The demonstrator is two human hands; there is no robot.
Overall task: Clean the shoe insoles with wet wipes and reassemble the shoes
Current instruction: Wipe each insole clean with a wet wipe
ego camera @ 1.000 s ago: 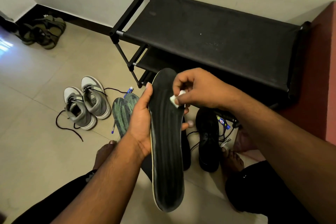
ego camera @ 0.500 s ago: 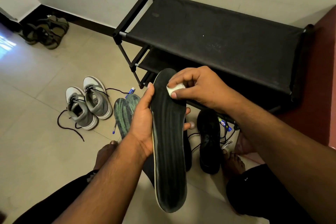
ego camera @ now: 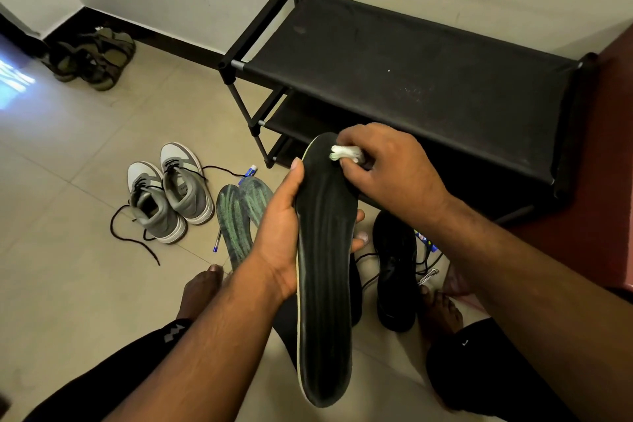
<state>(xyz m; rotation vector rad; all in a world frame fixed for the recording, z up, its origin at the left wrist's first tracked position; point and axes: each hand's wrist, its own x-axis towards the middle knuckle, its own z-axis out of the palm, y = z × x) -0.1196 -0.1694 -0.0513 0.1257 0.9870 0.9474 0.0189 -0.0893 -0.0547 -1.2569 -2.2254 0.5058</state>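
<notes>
A long black insole with a pale green edge stands upright in front of me. My left hand grips it round the middle, thumb up its left edge and fingertips showing on its right side. My right hand pinches a bunched white wet wipe and presses it on the insole's top end. Two green-striped insoles lie on the floor, partly behind my left hand. A pair of grey sneakers with loose black laces sits to their left. A black shoe lies on the floor under my right forearm.
A black fabric shoe rack stands against the wall behind the hands. Olive sandals sit in the far left corner. A blue pen lies by the green insoles. My bare feet and black-trousered knees frame the tiled floor.
My right hand has slid the wipe from the insole's right side up and leftwards to its top end. My left hand keeps the same grip on the insole.
</notes>
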